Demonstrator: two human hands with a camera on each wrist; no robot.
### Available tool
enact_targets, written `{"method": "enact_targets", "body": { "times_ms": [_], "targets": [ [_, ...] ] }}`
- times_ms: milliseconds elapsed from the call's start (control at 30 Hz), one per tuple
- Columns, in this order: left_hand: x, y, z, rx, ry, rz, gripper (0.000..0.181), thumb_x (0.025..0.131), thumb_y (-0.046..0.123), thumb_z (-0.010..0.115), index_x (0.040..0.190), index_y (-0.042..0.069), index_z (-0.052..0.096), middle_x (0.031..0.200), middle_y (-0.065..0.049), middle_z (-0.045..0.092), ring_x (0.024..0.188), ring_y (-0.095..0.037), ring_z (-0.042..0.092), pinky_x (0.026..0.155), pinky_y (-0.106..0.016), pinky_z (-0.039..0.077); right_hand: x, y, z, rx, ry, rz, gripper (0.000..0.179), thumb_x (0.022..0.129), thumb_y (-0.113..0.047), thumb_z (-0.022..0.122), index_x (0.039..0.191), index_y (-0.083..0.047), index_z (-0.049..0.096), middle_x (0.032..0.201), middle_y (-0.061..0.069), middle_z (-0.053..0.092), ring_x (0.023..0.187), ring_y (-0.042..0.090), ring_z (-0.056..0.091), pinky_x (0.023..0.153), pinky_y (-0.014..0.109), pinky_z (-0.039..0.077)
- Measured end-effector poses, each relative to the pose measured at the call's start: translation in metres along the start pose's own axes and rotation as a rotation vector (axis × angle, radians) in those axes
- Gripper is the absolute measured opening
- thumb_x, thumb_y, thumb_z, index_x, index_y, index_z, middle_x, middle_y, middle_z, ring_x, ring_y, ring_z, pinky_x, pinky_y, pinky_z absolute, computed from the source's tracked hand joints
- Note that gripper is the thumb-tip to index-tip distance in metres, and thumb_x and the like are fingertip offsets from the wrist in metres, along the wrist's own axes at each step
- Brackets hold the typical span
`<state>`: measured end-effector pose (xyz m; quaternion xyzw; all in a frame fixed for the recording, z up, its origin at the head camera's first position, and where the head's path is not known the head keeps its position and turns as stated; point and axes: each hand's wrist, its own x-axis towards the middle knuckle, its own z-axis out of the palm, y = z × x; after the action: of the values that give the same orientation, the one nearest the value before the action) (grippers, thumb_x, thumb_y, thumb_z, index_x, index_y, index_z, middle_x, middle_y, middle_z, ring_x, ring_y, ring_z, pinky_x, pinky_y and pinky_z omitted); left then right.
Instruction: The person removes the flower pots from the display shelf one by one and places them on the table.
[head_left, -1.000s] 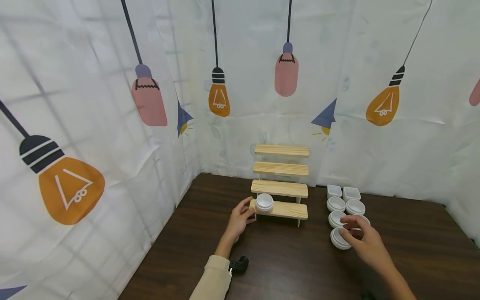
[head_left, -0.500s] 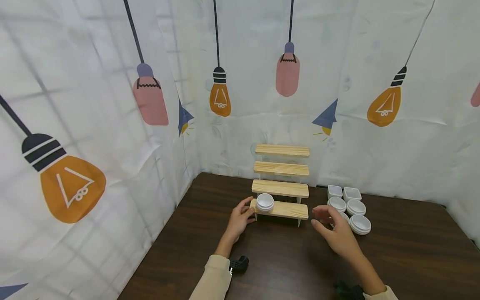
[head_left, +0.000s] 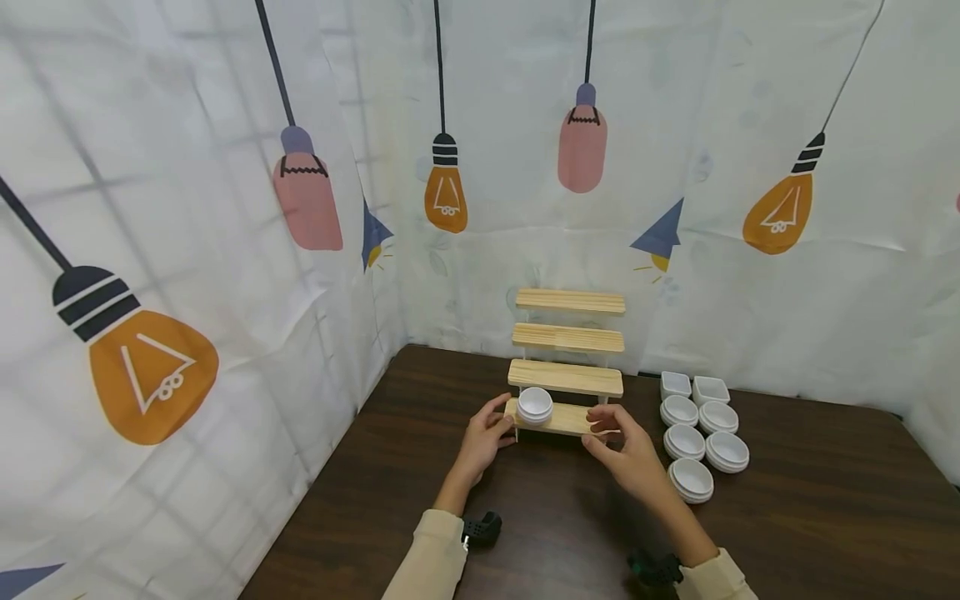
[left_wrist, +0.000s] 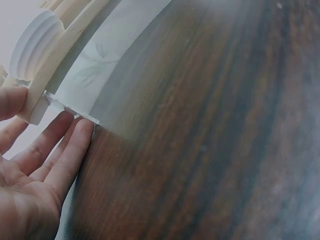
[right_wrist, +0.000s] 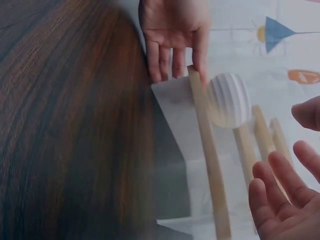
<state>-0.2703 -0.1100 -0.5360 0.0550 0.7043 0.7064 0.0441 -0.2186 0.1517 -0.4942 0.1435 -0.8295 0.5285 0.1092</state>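
A stepped wooden display stand (head_left: pixel 566 377) with several pale planks stands at the back of the table. On the left part of its lowest plank sits a stack of round white bowls (head_left: pixel 536 403), its sides ridged in both wrist views. My left hand (head_left: pixel 477 442) grips the left end of that plank, the end lying between its digits, while other fingertips (left_wrist: pixel 84 127) touch the clear leg below. Beside the plank's right end, my right hand (head_left: pixel 628 450) is spread with a gap between thumb and fingers. It holds nothing; the fingers (right_wrist: pixel 287 177) look loosely bent in the right wrist view.
To the right, several round white bowls (head_left: pixel 691 478) stand in two columns, apparently stacked. Behind them are two square white dishes (head_left: pixel 709 389). The dark wooden table (head_left: pixel 525 533) meets a white printed cloth (head_left: pixel 480 275) at the back and left.
My right hand has moved left, away from the white bowls, to the right end of the lowest plank. My left hand stays at the plank's left end. The head view has shifted slightly.
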Motion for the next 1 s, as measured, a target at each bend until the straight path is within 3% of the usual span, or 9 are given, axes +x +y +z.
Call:
{"method": "enact_targets", "body": {
  "times_ms": [267,500,700,1000],
  "targets": [
    [-0.013,0.027,0.002,0.01,-0.022,0.015,0.047,0.105,0.005,0.054,0.151,-0.001,0.045,0.115,-0.026,0.066,0.108,-0.033,0.064,0.094,-0.049,0.061,0.011,0.005,0.013,0.035,-0.004,0.071,0.041,0.094,-0.012,0.075,0.13,-0.004,0.058,0.126,0.019,0.065,0.111,0.03,0.064,0.095,0.039,0.058],
    [-0.013,0.026,0.003,-0.008,-0.011,0.017,0.046,0.104,0.005,0.055,0.15,0.002,0.048,0.113,-0.021,0.068,0.111,-0.039,0.064,0.093,-0.05,0.061,0.023,0.007,0.024,0.058,-0.033,0.086,0.047,0.092,-0.018,0.078,0.133,-0.005,0.058,0.131,0.017,0.064,0.116,0.032,0.064,0.1,0.046,0.056],
    [-0.013,0.025,0.002,0.0,-0.007,0.016,0.046,0.104,0.005,0.056,0.149,0.002,0.049,0.11,-0.017,0.069,0.105,-0.029,0.065,0.094,-0.052,0.06,0.032,0.004,0.035,0.066,-0.075,0.104,0.053,0.09,-0.018,0.08,0.137,-0.007,0.057,0.133,0.017,0.065,0.118,0.033,0.063,0.104,0.052,0.053],
    [-0.012,0.021,0.002,0.008,-0.007,0.007,0.046,0.104,0.005,0.055,0.149,0.002,0.048,0.111,-0.02,0.068,0.106,-0.031,0.065,0.095,-0.053,0.06,0.044,-0.003,0.049,0.063,-0.117,0.12,0.059,0.089,-0.024,0.082,0.14,-0.01,0.056,0.13,0.013,0.066,0.117,0.03,0.064,0.104,0.051,0.053]
  ]
}}
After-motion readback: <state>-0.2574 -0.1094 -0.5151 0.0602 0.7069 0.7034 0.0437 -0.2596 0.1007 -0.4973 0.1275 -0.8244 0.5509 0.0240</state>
